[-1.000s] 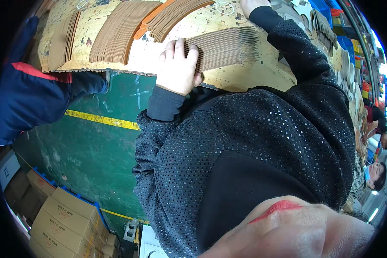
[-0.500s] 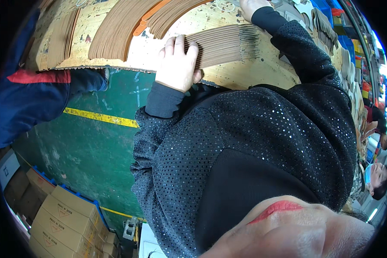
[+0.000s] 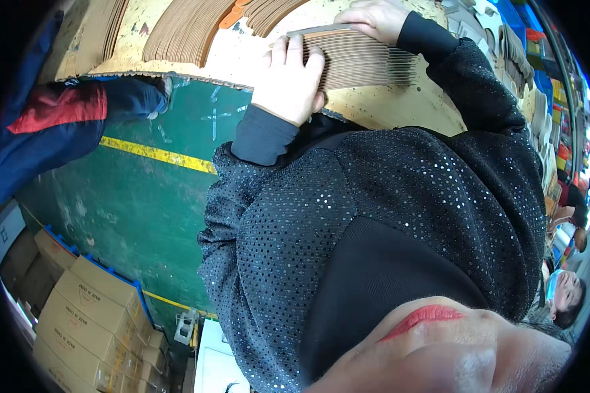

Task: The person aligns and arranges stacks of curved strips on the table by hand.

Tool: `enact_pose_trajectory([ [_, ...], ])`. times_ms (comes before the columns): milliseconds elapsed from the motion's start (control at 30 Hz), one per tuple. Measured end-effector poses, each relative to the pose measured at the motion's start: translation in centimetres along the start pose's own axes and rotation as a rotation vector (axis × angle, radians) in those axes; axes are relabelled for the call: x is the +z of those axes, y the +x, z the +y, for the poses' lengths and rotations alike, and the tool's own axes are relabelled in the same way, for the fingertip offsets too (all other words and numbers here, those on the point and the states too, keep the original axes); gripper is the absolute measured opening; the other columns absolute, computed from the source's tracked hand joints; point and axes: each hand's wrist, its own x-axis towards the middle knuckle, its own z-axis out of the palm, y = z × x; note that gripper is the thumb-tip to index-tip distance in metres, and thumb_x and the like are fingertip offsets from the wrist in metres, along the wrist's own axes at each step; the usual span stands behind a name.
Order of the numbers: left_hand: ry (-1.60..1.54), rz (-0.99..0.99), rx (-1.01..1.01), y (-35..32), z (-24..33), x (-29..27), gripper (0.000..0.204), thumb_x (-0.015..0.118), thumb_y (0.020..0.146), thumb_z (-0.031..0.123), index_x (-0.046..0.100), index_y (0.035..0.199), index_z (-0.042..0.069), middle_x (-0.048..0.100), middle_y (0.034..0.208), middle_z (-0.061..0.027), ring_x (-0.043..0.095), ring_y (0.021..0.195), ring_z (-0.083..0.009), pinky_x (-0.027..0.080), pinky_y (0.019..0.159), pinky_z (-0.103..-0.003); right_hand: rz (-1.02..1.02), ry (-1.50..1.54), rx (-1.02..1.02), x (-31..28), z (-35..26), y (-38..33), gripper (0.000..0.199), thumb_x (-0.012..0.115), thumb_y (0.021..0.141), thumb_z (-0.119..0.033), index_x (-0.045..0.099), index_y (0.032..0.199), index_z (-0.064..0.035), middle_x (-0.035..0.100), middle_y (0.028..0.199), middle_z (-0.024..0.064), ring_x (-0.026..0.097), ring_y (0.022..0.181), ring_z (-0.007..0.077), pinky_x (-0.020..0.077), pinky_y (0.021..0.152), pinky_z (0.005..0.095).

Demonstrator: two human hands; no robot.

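Note:
A fanned row of thin brown curved strips (image 3: 357,65) lies on the worn, pale worktable (image 3: 419,101) in front of me; its right ends look dark. My left hand (image 3: 288,82) rests at the row's left end, fingers apart over the strips, with the thumb towards the near table edge. Along the row's far side, my right hand (image 3: 377,19) has its fingers closed on a greyish strip (image 3: 321,29). What lies under my right palm is hidden.
More rows of brown strips (image 3: 187,33) stand left on the table, beside an orange strip-like piece (image 3: 233,16). Grey and brown cut pieces (image 3: 511,49) lie right. Someone's navy-and-red trouser leg (image 3: 59,108) is at left. Cartons (image 3: 88,308) are stacked on the green floor (image 3: 131,216).
My right hand has come nearer from the far edge, and a greyish strip now lies under its fingers along the row. My left hand stays on the row; the whole view has shifted slightly.

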Motion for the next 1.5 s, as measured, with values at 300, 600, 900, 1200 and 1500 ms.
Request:
enact_pose_trajectory([
  [300,0.005,0.109,0.013,-0.6,0.2,1.1,0.076,0.080,0.066,0.028,0.056,0.134,0.002,0.051,0.140,-0.0286,0.047,0.133,-0.0463,0.044,0.106,-0.056,-0.106,0.229,0.044,0.3,0.0,0.8,0.022,0.063,0.095,-0.018,0.073,0.110,-0.0060,0.074,0.104,0.0150,0.069,0.099,0.0342,0.0548,0.091,0.0430],
  [600,-0.034,0.097,-0.005,-0.8,0.6,1.4,0.081,0.082,0.067,0.023,0.054,0.138,-0.002,0.045,0.145,-0.0314,0.038,0.140,-0.0498,0.037,0.115,-0.059,-0.127,0.493,0.053,1.1,1.3,1.5,0.023,0.066,0.094,-0.018,0.074,0.112,-0.0057,0.074,0.107,0.0146,0.070,0.099,0.0311,0.0549,0.090,0.0401],
  [900,-0.011,0.110,0.016,-0.6,0.4,0.9,0.079,0.082,0.066,0.026,0.056,0.136,0.000,0.046,0.144,-0.0305,0.041,0.137,-0.0475,0.041,0.113,-0.057,-0.230,0.366,0.038,0.1,0.6,2.1,0.022,0.065,0.094,-0.014,0.075,0.110,-0.0036,0.075,0.105,0.0160,0.070,0.099,0.0308,0.0544,0.091,0.0401],
  [1200,-0.129,0.113,0.078,0.1,-1.0,0.6,0.069,0.081,0.065,0.033,0.057,0.123,0.004,0.049,0.140,-0.0246,0.045,0.132,-0.0444,0.045,0.105,-0.056,-0.204,0.372,0.003,0.1,0.4,2.6,0.021,0.065,0.094,-0.014,0.074,0.109,-0.0044,0.075,0.104,0.0156,0.070,0.097,0.0311,0.0547,0.090,0.0399],
  [1500,-0.072,0.085,0.055,0.1,-0.9,0.5,0.067,0.081,0.064,0.035,0.058,0.121,0.009,0.050,0.140,-0.0204,0.049,0.130,-0.0393,0.046,0.099,-0.056,0.285,-0.116,0.113,0.7,1.5,4.9,0.021,0.069,0.089,-0.021,0.072,0.105,-0.0074,0.071,0.100,0.0136,0.067,0.098,0.0332,0.0541,0.086,0.0428],
])
